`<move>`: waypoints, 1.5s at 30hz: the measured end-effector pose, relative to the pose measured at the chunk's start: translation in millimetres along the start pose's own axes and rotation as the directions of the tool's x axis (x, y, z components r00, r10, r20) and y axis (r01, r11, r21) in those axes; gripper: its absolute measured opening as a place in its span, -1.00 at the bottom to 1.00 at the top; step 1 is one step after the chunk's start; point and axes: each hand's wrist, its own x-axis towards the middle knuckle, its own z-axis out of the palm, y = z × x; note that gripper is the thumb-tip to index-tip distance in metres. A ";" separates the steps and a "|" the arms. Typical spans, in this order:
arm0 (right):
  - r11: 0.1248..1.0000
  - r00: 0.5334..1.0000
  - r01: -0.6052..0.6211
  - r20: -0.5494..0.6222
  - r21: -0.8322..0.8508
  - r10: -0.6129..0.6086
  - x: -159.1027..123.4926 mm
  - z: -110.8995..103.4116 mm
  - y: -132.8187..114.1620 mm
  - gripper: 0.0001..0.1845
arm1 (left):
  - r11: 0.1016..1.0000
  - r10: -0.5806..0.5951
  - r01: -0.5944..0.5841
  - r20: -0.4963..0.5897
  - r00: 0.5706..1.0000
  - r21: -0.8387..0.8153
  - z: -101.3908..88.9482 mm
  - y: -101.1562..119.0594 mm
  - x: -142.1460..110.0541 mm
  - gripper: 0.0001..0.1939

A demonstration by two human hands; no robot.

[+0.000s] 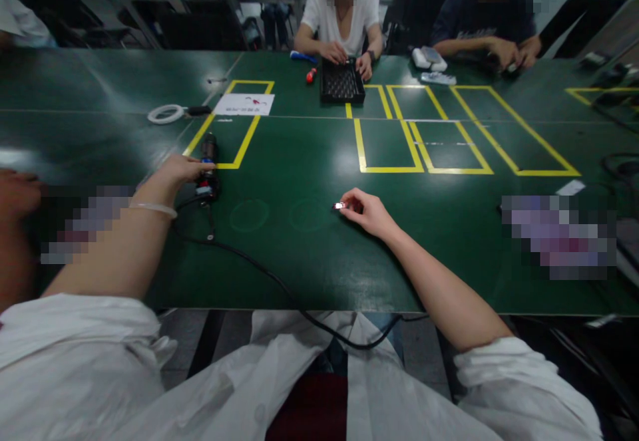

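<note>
My left hand [177, 169] rests on the green table [299, 255] and grips a black corded tool [208, 165] that lies pointing away from me. Its black cable [259, 271] runs back over the table's front edge. My right hand [363, 209] sits near the table's middle, fingers pinched on a small shiny part [339, 205] held just above the surface.
Yellow tape rectangles [424, 148] mark the table. A white paper [244, 104] and a white coil [166, 114] lie at the far left. Across the table, a person's hands rest at a black tray [341, 83]; another person sits at the right. A red item [311, 76] lies nearby.
</note>
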 end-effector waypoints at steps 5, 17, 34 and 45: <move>1.000 1.000 -0.005 0.007 0.009 0.005 0.2 1.1 -2.2 -0.83 | 0.990 0.050 -0.035 0.108 0.993 -0.140 19.3 58.3 -39.9 -0.62; 0.998 0.999 -0.026 0.024 -0.062 0.028 -2.7 -6.9 3.0 -0.84 | 0.878 0.447 -0.425 0.057 0.893 -0.219 79.3 219.9 -134.5 -0.64; 0.992 1.000 0.023 0.001 -0.122 -0.023 1.9 0.0 5.2 -0.89 | 0.668 0.712 -0.667 0.021 0.702 -0.330 92.9 200.7 -160.8 -0.54; 0.987 0.996 0.077 -0.043 -0.139 -0.083 -0.1 1.3 -6.3 -0.89 | 0.672 0.703 -0.625 0.079 0.706 -0.397 86.1 201.1 -170.1 -0.53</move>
